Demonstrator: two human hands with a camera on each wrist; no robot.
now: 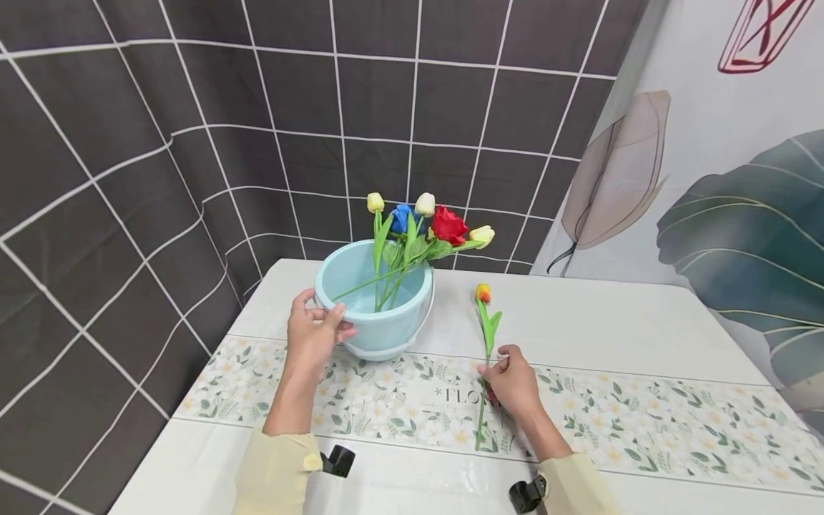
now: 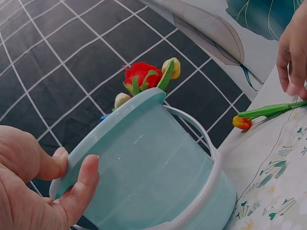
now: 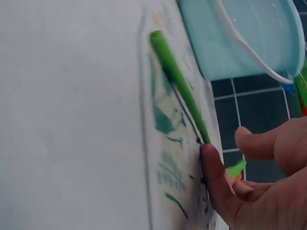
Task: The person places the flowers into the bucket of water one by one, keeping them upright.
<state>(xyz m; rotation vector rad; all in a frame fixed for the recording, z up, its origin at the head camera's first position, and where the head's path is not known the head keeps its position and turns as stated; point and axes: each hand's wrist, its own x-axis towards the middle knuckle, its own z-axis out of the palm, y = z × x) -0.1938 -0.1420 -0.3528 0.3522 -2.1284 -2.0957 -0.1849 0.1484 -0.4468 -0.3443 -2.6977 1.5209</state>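
Observation:
My left hand grips the near left rim of a light blue bucket, with fingers on both sides of the lip in the left wrist view. Artificial flowers lean in it: a blue rose, a red rose and pale tulips. Right of the bucket, an orange-yellow tulip lies along the table, its bloom pointing to the wall. The fingertips of my right hand pinch its green stem around the middle, close over the tabletop.
A white table carries a floral band with lettering. Dark tiled sheeting rises behind and to the left. A leaf-printed curtain hangs at the right. The bucket's pale handle hangs down its right side.

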